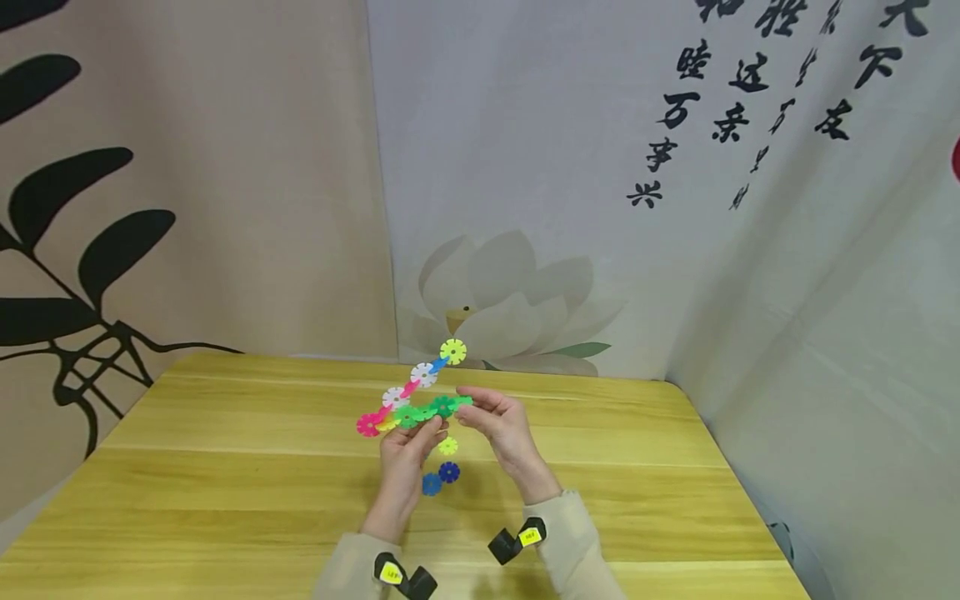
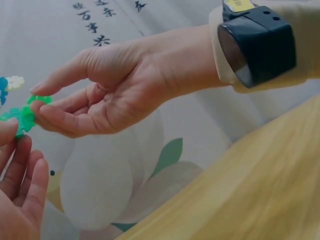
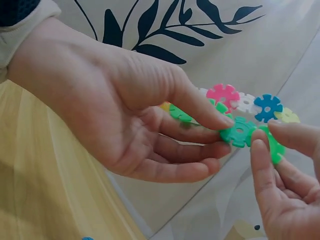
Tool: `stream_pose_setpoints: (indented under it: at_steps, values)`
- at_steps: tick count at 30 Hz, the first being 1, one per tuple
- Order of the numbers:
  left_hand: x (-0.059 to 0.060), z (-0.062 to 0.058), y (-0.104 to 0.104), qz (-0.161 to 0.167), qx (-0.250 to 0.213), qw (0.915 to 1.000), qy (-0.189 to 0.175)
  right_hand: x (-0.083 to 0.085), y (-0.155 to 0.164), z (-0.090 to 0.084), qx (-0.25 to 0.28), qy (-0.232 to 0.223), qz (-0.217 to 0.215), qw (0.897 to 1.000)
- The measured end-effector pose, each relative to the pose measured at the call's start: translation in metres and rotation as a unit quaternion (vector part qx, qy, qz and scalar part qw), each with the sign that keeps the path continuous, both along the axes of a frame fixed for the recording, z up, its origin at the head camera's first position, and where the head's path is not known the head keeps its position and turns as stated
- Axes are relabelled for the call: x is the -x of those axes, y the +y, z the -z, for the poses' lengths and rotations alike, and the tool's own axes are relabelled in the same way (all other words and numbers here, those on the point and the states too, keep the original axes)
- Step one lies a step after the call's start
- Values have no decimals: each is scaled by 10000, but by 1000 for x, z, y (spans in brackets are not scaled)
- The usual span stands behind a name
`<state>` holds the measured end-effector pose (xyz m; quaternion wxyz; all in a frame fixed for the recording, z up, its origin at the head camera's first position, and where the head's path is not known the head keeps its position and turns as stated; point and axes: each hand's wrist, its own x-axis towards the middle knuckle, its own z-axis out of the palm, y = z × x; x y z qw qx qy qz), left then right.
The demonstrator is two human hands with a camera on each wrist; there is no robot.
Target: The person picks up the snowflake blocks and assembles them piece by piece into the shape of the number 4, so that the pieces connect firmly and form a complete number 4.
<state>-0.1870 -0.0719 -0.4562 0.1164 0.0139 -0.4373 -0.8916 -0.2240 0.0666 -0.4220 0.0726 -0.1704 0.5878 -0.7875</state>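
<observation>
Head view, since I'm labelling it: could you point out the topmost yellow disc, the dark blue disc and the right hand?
Topmost yellow disc (image 1: 453, 352): head view, near its centre.
Dark blue disc (image 1: 449, 472): head view, near its centre.
Right hand (image 1: 510, 429): head view, middle of the hand.

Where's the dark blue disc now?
In the head view, the dark blue disc is between left hand and right hand, just right of a lighter blue disc, below a yellow-green disc.
</observation>
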Motion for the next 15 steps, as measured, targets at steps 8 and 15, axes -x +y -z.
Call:
stream_pose_setpoints:
  at_steps: [8,15]
  values:
    - [0,-2,-1,-511,124,9986,60,-1,-6,5,31,22,-203,9998]
    - [1,-5,-11,-746,251,9967,196,13,0,20,-46,-641,208,9977]
